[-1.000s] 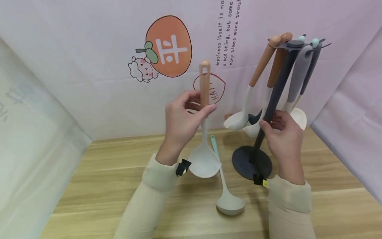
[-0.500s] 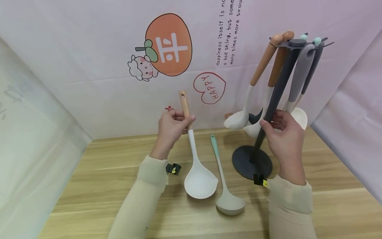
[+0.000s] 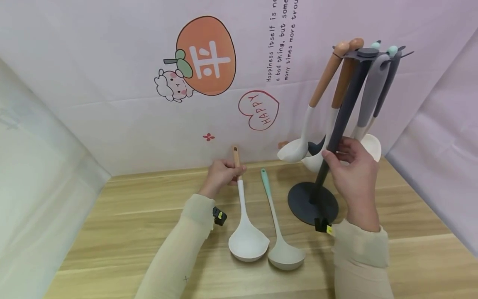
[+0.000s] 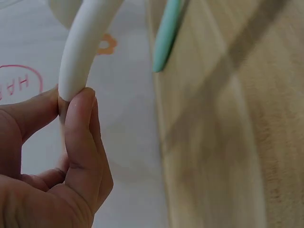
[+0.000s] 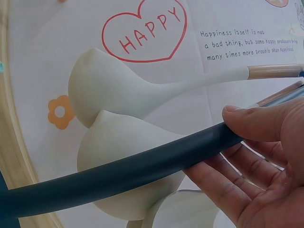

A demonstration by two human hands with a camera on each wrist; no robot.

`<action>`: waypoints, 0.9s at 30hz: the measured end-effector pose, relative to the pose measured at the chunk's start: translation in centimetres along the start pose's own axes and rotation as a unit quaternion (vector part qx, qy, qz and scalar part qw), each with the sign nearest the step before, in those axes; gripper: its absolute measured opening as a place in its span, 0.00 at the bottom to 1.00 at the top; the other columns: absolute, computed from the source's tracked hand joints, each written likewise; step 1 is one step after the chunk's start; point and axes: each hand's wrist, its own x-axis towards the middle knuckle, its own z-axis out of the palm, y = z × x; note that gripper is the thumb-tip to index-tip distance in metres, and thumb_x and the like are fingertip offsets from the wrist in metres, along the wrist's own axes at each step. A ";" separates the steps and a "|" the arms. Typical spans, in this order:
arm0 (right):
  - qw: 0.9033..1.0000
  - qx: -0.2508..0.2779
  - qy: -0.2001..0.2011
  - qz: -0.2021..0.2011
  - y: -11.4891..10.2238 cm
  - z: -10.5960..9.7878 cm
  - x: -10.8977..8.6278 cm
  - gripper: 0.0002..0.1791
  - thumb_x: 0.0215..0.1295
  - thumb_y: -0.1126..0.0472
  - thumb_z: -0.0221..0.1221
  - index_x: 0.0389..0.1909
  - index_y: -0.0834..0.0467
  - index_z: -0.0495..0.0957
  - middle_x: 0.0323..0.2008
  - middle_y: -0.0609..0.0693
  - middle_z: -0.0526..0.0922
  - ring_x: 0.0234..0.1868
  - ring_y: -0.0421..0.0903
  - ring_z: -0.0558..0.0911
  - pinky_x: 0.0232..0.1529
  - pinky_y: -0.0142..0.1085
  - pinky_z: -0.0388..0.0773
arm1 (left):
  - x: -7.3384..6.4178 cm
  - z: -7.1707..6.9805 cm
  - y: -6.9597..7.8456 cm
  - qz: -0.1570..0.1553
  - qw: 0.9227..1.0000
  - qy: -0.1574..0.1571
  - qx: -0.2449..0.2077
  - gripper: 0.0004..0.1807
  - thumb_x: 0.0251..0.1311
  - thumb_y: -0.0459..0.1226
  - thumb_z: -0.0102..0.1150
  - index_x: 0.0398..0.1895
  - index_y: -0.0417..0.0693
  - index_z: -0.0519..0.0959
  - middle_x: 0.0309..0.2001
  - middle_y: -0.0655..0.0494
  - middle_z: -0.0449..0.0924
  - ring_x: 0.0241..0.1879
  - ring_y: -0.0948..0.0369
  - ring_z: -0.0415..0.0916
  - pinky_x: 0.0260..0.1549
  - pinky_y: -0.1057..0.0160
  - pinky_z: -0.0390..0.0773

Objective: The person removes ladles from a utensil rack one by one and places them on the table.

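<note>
What worries me most on my feed is the white ladle (image 3: 249,243), just left of the grey ladle (image 3: 285,255): a sideways swing would probably knock the two bowls together. I can't tell whether the white one's bowl rests fully on the worktop (image 3: 142,236). If its handle is let go while raised, I'd expect a clatter. The stand (image 3: 347,106) could tip, too, and sling off its hanging utensils (image 3: 294,150), should the pole be tugged sideways.

On pose, I see the left arm stretched forward and low, its grip (image 3: 224,171) pinching the wooden handle near the white neck, thumb against fingers. The right forearm rises from the near edge, its hand (image 3: 354,170) gripping the pole midway, thumb nearside, fingers behind.
</note>
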 end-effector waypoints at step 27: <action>0.998 -0.024 0.014 -0.051 -0.3 0.0 -0.4 0.20 0.69 0.61 0.67 0.60 0.61 0.83 0.50 0.61 0.90 0.36 0.18 0.75 0.38 0.10 0.71 | 0.7 2.4 -1.9 -0.027 0.987 -0.072 0.139 0.09 0.63 0.36 0.75 0.33 0.38 0.86 0.26 0.49 0.88 0.24 0.57 0.87 0.35 0.59 0.90</action>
